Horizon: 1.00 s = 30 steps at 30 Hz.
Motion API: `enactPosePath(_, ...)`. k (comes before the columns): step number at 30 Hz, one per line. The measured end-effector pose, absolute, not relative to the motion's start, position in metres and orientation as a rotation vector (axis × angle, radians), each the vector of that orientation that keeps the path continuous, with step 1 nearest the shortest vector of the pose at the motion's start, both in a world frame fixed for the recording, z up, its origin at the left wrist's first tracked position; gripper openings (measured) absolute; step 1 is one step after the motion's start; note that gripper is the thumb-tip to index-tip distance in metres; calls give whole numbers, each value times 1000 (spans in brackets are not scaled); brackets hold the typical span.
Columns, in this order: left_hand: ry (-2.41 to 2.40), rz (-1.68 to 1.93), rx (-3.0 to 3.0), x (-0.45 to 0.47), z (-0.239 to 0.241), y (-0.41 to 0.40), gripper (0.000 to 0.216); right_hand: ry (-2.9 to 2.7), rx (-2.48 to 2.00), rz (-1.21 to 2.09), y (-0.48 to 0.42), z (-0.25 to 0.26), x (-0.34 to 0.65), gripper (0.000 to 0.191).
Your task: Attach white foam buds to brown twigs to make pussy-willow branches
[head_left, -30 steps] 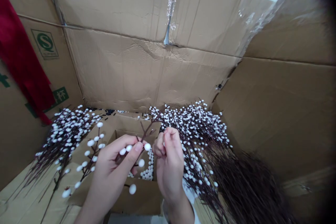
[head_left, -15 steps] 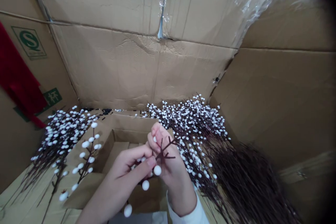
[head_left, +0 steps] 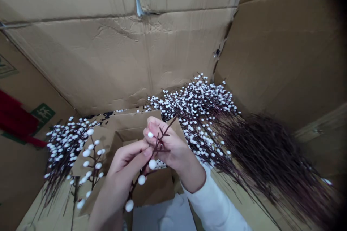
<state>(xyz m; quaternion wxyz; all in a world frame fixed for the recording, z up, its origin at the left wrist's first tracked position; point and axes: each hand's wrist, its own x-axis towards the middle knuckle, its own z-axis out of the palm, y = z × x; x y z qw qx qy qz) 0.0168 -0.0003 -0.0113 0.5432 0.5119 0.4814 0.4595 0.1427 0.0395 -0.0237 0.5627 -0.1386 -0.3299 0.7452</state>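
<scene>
Left hand and right hand raised just beside each other, low at centre; left fingers and thumb pinched closed, thumb tip pointing toward the right palm; right fingers curled inward, palm turned toward the left hand; right wrist bent, white sleeve covering the forearm out to the lower right; left forearm bare, rising almost straight from the bottom edge.

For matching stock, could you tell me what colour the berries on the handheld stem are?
The berries are white, clearest in the head view.
</scene>
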Motion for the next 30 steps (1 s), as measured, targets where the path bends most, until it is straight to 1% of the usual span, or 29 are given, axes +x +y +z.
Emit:
enactPosePath(3,1099,1051,1248,18,-8,3,26,-811,-331,1776,42,-27,143,42)
enactPosePath(5,1066,1028,1259,19,-7,5,29,-832,-328,1780,43,-28,144,42)
enactPosePath(13,1067,1021,1245,22,-6,7,25,-830,-255,1803,44,-30,146,36)
enactPosePath(19,1055,998,1226,27,-7,4,28,-834,-157,1835,48,-34,149,28)
enactPosePath(26,1050,1010,1270,28,-9,7,31,-879,-172,1854,51,-34,154,35)
enactPosePath(30,1065,1000,1258,28,-7,5,23,-911,-223,1837,50,-35,156,38)
